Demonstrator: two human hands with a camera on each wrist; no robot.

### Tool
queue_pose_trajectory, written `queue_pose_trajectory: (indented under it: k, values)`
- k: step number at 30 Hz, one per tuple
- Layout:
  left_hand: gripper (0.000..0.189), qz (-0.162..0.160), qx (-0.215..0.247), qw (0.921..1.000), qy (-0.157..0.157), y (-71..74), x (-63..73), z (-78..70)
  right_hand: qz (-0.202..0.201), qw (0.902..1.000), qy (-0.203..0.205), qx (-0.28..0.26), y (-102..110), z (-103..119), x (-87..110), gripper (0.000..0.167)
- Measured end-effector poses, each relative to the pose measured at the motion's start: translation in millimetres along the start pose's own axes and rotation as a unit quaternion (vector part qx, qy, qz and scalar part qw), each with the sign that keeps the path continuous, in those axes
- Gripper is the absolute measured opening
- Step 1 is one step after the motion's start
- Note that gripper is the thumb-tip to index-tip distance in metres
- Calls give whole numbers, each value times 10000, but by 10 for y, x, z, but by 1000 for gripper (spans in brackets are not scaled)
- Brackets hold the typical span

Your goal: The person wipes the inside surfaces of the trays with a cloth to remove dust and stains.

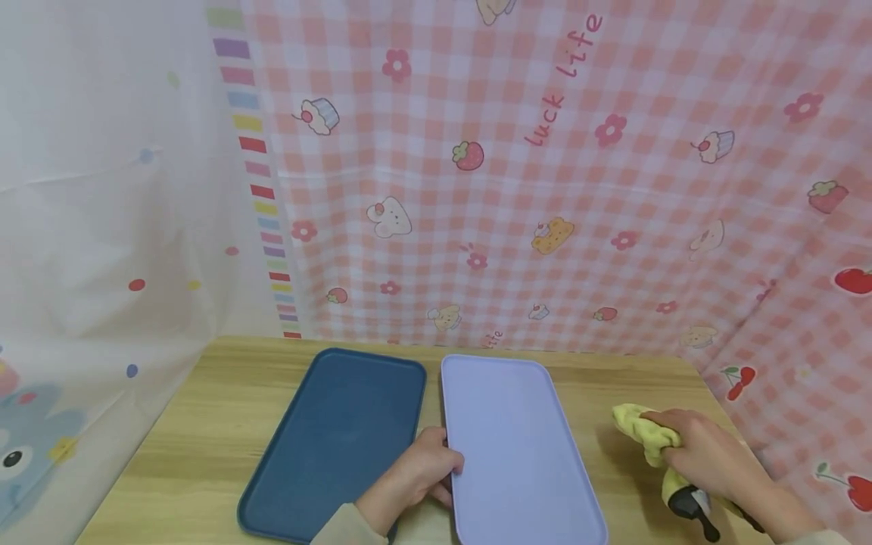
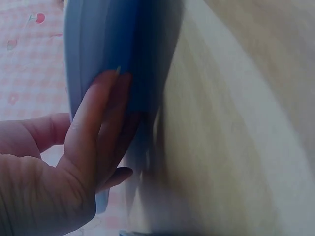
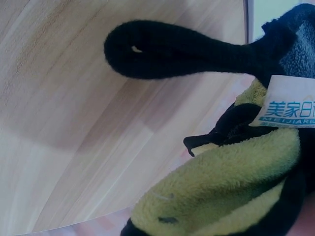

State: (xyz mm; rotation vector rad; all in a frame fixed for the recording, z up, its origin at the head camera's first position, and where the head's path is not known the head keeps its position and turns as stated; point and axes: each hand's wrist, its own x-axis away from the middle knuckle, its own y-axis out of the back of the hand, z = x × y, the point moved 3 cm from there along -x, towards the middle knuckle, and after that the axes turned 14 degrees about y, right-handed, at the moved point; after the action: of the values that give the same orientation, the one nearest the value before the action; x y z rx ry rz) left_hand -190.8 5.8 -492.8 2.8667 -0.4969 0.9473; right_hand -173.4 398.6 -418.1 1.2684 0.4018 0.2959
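Because it is judged light and stiff, the lavender rectangular plastic tray (image 1: 514, 446), beside the navy rectangular tray (image 1: 341, 439), is best taken by its rim (image 1: 446, 401), pinched there by the left hand (image 1: 425, 465); a soft-looking yellow plush cloth (image 1: 643, 432) is gripped by the right hand (image 1: 711, 450).

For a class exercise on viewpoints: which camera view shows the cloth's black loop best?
The right wrist view: the loop is large, its rounded end clear against the table. The head view shows small dark strips by the cloth, one probably the loop; the left wrist view misses it.
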Motion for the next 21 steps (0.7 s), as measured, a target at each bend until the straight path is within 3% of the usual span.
queue_pose_trajectory:
  k: [9, 21]
  values:
    - [32, -263, -342, 9989, -184, 31, 46, -91, -40, 10000, 35, 70, 24, 19, -13, 51]
    - [16, -415, -390, 9981, 243, 30, 97, -111, 6, 9998, 4, -214, -17, 33, -30, 51]
